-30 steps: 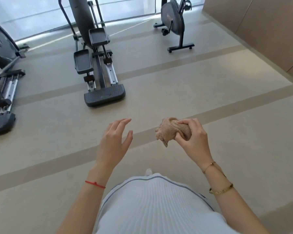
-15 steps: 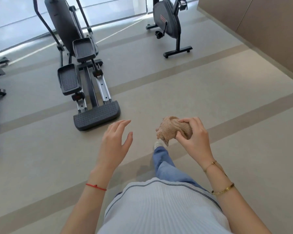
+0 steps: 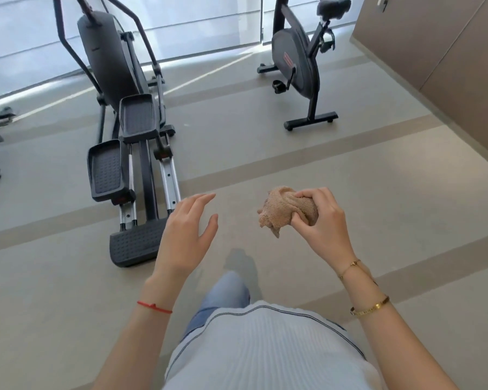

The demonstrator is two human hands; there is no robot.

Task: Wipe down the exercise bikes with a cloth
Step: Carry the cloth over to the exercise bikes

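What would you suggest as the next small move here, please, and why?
Probably keep walking toward the exercise bike. The right hand already grips the bunched cloth, the left hand is open and empty, and neither the bike nor the elliptical trainer is being touched yet.

One head-worn view, angled forward and down, hands seen close — floor (image 3: 350,192) and machines farther off.

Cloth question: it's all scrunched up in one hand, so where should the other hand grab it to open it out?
Probably the loose tail of the cloth that hangs below and left of the right hand. The empty left hand could come from its own side and pinch that free corner with the fingers; the rest is wrapped inside the fist.
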